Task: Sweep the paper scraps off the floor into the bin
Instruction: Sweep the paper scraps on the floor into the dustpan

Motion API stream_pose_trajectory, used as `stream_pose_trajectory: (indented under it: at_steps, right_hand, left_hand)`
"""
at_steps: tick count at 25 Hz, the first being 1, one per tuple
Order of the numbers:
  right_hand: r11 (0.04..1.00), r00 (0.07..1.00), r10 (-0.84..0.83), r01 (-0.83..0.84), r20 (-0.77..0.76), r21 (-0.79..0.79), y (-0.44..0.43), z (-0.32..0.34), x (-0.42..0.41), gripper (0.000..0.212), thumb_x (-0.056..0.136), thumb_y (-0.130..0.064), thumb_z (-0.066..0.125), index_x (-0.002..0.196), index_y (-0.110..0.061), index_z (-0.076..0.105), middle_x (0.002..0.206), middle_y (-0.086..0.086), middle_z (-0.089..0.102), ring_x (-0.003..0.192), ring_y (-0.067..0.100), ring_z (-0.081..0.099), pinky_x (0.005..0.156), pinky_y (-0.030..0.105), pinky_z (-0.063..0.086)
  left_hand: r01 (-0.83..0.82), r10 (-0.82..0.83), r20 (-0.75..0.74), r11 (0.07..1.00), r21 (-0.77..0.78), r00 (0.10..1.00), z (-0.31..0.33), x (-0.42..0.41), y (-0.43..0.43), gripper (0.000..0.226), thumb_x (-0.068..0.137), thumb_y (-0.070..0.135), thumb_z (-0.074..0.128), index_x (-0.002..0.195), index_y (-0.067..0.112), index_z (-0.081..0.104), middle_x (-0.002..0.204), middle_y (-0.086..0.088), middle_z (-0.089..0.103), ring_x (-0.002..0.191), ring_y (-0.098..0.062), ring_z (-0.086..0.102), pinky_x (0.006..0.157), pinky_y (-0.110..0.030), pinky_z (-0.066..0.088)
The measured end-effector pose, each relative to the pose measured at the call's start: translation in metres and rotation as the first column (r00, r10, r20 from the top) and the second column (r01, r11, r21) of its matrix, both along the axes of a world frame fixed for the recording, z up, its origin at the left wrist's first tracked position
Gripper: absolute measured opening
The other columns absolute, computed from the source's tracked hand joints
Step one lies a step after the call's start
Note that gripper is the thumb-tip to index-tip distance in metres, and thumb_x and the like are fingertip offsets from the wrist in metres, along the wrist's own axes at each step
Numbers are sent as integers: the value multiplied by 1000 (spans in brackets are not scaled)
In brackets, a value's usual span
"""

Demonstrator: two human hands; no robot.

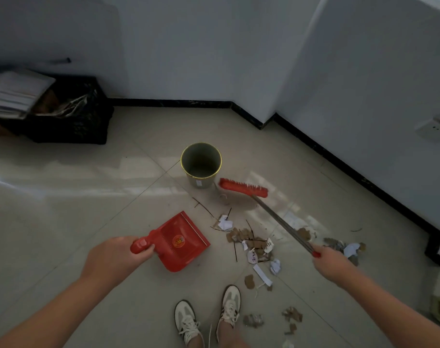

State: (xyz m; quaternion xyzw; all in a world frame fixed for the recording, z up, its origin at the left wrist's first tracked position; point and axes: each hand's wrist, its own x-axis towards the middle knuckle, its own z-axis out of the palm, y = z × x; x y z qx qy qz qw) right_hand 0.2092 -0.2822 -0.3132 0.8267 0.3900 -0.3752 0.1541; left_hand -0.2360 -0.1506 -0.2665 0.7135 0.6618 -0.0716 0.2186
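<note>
Pale glossy floor tiles all over, white walls with black skirting, and a black plastic crate stuffed with papers way off past the left fingers, so ignore that.

Both hands are busy. The right hand is wrapped round the red-capped end of a long metal-handled broom with a red bristle head. The head sits far out ahead of those fingers, just beside the round metal bin with the gold rim. It's a bit blurry, so I can't tell if the bristles are touching the floor. The left hand has its fingers curled tight round the stubby handle of a red plastic dustpan, with the pan's mouth pointing away from them toward the mess.

The torn brown and white paper scraps mostly lie between the two sets of fingers, nearer the right ones. A few strays are just past the right hand and back by the white sneakers.

My take: the bin is empty, so this is the gathering step. Drop the pan lip flat on the tile right beside the pile, then pull short strokes from the broom head's side back toward the left fingers. Long swings would scatter the light bits. Grab the strays by the feet last.
</note>
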Motion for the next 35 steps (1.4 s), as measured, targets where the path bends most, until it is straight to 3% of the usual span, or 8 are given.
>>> stream_pose_trajectory:
  at_steps: [4, 9, 13, 17, 22, 26, 31, 35]
  right_hand:
    - [995, 994, 92, -90, -55, 29, 74, -53, -20, 50, 90, -8, 34, 138, -19, 46, 89, 6, 58, 69, 17, 53, 63, 30, 49]
    - [997, 983, 46, -57, -180, -55, 71, -83, -10, 57, 90, -3, 35, 145, -18, 38, 73, 0, 45, 54, 11, 41, 35, 16, 37]
    - [977, 989, 122, -135, -86, -166, 1, -69, 32, 67, 88, -11, 37, 151, -31, 26, 121, 12, 61, 88, 19, 63, 75, 23, 52]
    - [920, 984, 170, -175, -47, -350, -83, -40, 59, 69, 88, -17, 36, 152, -36, 18, 129, 5, 59, 111, 18, 59, 87, 22, 44]
    - [947, 989, 142, -124, 40, -295, -103, -1, 70, 56, 90, -26, 39, 141, -48, 38, 108, -8, 67, 91, 5, 63, 80, 18, 49]
    - [968, 984, 180, -175, 13, -181, -71, 26, 37, 51, 95, -29, 39, 144, -44, 34, 92, -9, 66, 76, 5, 63, 70, 19, 50]
    - [965, 961, 254, -245, -109, 92, 25, -41, -40, 51, 97, -24, 39, 146, -39, 32, 82, 0, 66, 60, 9, 56, 57, 25, 52]
    - [917, 912, 399, -399, -101, 18, 79, -104, -82, 59, 95, -20, 40, 150, -35, 22, 70, -3, 53, 74, 18, 59, 64, 32, 48]
  left_hand:
    - [-101, 101, -15, 995, 11, 995, -16, -2, -13, 37, 72, 67, 60, 62, 31, 63, 53, 8, 59, 57, -11, 57, 54, -29, 46]
    - [-143, 144, -27, 989, 41, 989, -31, 3, -10, 35, 71, 66, 61, 63, 32, 65, 55, 9, 60, 58, -13, 57, 55, -29, 46]
    - [-124, 126, -41, 991, 48, 991, -37, 11, -9, 40, 72, 66, 60, 62, 27, 63, 56, 7, 61, 59, -16, 57, 56, -29, 47]
    - [-86, 88, -30, 995, 58, 996, -34, 11, -9, 45, 74, 66, 59, 57, 24, 59, 54, 6, 58, 58, -19, 56, 53, -30, 45]
    - [-79, 80, -5, 996, 50, 997, -20, 5, -12, 47, 74, 66, 57, 57, 22, 57, 53, 5, 57, 58, -19, 56, 54, -30, 45]
    - [-99, 99, -12, 994, 49, 995, -9, -7, -18, 48, 74, 67, 57, 57, 21, 57, 52, 5, 56, 56, -17, 56, 53, -30, 44]
    - [-149, 152, -52, 987, 53, 987, -6, -18, -28, 45, 73, 67, 59, 61, 24, 61, 52, 5, 57, 54, -12, 55, 52, -29, 45]
    - [-187, 189, -113, 982, 23, 975, -11, -21, -36, 43, 70, 68, 60, 60, 27, 60, 52, 7, 58, 57, -13, 56, 54, -29, 44]
